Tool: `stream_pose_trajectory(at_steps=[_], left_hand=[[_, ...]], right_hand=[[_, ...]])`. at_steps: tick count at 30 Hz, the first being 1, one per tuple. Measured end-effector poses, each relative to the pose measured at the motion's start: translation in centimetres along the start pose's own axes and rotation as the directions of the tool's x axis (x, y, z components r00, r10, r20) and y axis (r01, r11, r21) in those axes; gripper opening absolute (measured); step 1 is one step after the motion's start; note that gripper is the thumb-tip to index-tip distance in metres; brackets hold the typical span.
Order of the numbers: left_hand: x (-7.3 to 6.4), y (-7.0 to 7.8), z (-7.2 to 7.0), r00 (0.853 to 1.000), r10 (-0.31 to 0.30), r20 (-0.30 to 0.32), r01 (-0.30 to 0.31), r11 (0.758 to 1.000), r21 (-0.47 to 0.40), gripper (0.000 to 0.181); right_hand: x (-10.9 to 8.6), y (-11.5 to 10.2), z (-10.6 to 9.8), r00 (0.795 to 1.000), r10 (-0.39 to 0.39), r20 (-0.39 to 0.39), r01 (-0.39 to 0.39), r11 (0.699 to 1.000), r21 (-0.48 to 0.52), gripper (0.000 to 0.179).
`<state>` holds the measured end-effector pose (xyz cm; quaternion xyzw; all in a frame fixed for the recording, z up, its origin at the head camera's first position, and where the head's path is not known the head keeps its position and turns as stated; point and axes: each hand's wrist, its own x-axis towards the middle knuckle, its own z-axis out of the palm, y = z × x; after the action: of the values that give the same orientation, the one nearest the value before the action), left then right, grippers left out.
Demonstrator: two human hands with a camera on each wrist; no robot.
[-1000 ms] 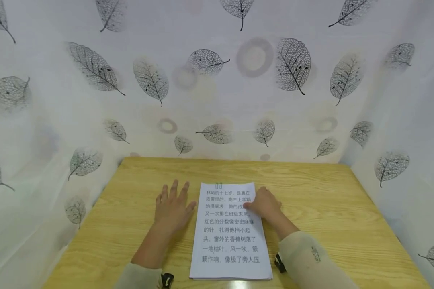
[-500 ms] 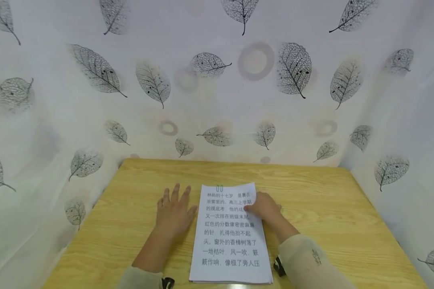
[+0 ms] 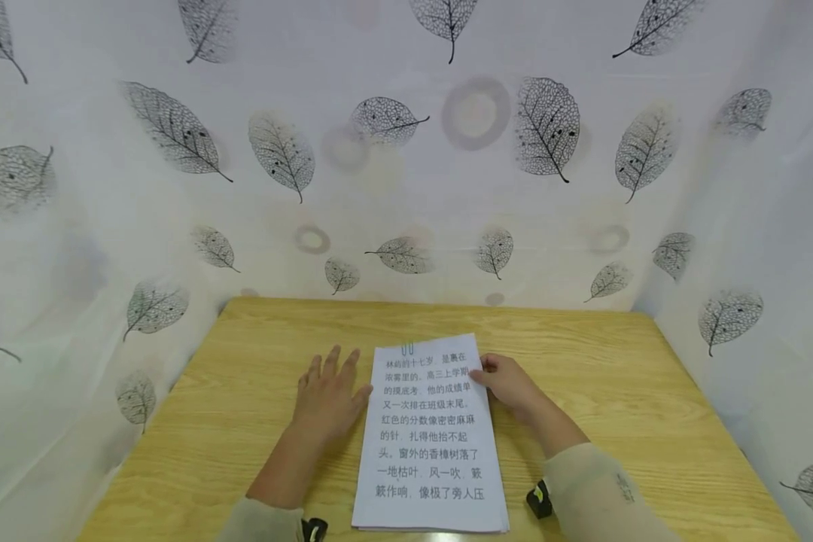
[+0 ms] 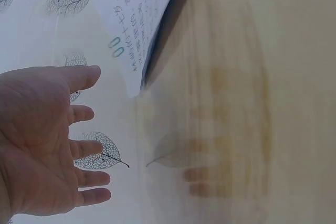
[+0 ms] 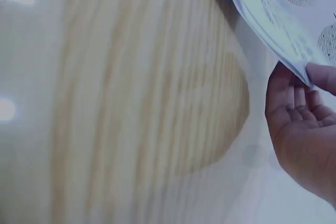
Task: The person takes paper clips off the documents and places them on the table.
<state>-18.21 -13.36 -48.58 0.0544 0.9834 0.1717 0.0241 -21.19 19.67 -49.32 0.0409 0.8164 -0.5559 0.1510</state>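
A stack of printed paper sheets (image 3: 427,452) lies in the middle of the table, its upper right corner lifted. Two green paper clips (image 3: 407,348) sit at its top edge. At the upper right side, my right hand (image 3: 511,382) pinches the sheets; the right wrist view shows the thumb on top of the paper edge (image 5: 294,59) and the fingers beneath. Beside the upper left edge is my left hand (image 3: 328,399), fingers spread and straight, thumb tip close to the paper. In the left wrist view the left palm (image 4: 37,140) shows with nothing in it.
The wood-grain table (image 3: 623,376) extends around the paper on both sides. A white curtain with leaf prints (image 3: 406,188) surrounds its back and sides. Black wrist devices (image 3: 539,500) show by the sleeves.
My right hand has shifted slightly right and drawn its thumb back toward the paper's edge. The paper's upper right corner has risen. My left hand is nearly unmoved.
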Motion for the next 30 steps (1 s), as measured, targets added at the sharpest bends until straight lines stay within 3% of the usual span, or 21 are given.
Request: stream_pose_trajectory(at_steps=[5,12,20,30], left_hand=[[0.9,0.4,-0.4,1.000,0.011,0.000,-0.011,0.998,-0.065,0.073],[2.7,1.1,-1.0,0.999,0.041,-0.011,-0.042,0.981,-0.189,0.069],[5.2,1.9,-0.7,0.996,0.069,0.052,-0.039,0.894,-0.446,0.064],[8.1,2.6,0.3,0.989,0.117,0.087,-0.061,0.873,-0.483,0.057]], right_hand=[[0.2,1.1,-0.9,0.999,-0.019,0.048,0.014,0.996,0.092,0.016],[0.5,2.2,-1.5,0.995,-0.039,0.090,0.027,0.991,0.134,0.017],[1.0,3.1,-1.5,0.995,-0.019,0.098,0.006,0.991,0.136,0.015],[1.3,3.5,-1.6,0.991,-0.032,0.130,0.012,0.988,0.156,0.018]])
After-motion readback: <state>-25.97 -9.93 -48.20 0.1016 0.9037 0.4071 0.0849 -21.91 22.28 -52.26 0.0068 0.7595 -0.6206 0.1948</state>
